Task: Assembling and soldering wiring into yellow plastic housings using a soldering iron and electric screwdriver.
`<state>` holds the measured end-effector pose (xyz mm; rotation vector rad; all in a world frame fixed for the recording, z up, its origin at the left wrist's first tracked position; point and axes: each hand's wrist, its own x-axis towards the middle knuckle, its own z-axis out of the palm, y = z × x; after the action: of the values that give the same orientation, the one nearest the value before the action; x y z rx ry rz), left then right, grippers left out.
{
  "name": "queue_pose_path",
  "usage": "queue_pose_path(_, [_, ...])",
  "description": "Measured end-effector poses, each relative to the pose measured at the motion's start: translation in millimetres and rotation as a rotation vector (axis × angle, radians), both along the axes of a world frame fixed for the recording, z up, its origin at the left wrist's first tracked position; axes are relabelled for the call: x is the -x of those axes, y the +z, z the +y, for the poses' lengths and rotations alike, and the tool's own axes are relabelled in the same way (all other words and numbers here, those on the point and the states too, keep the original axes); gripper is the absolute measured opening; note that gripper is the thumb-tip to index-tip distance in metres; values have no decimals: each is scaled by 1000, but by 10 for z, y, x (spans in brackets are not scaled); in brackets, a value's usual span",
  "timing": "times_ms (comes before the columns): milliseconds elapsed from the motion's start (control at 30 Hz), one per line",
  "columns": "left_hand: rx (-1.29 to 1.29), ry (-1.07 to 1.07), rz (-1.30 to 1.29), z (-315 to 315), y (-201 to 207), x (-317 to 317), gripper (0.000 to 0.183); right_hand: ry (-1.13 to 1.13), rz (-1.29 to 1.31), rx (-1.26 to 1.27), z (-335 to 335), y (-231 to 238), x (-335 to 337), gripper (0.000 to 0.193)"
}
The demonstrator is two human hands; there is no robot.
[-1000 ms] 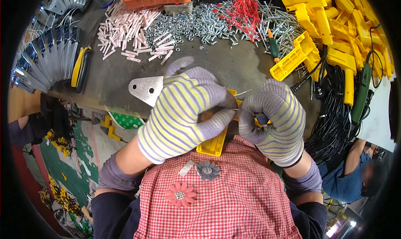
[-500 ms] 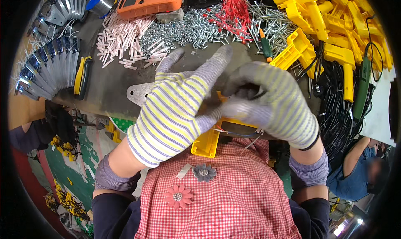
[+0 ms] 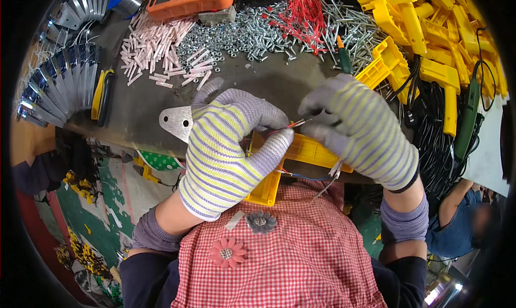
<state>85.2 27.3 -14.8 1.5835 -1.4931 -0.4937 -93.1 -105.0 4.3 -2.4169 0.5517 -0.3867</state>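
My left hand [image 3: 236,141], in a striped knit glove, pinches thin wires [image 3: 296,124] with bare ends, one with red insulation. Just right of those ends is my right hand [image 3: 365,130], gloved alike and a little blurred. Its thumb and forefinger are curved with a gap between them. Beneath both hands a yellow plastic housing [image 3: 309,151] lies at the table's front edge, partly covered by the left hand. A blue wire [image 3: 309,177] and white wire ends [image 3: 336,169] stick out along its near side. Left of my left hand lies a metal plate with holes [image 3: 174,124].
Pale tubes [image 3: 153,44], screws and nuts [image 3: 242,36] and red wire pieces [image 3: 306,17] are heaped at the back. An orange meter [image 3: 191,0], yellow-handled pliers [image 3: 102,98], yellow housings [image 3: 446,33], black cables [image 3: 435,130] and a green soldering iron [image 3: 466,119] surround the workspace.
My right hand has moved right and its fingers have parted. The left forefinger has bent down to the thumb, and the wire ends now show between the hands.
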Motion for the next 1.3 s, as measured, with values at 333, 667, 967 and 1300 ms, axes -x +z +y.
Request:
queue_pose_path(333, [-20,-38,-114,-25,-52,9,15,-75,123,-513,55,26,14,17])
queue_pose_path(667, [31,31,-110,-51,-50,62,17,-178,130,-586,62,43,-37,15])
queue_pose_path(967, [154,55,-160,-36,-79,43,17,-209,-88,-285,252,-20,-72,10])
queue_pose_path(1300, [27,-51,-3,-9,-43,-38,19,-138,-159,21,539,103,205,22])
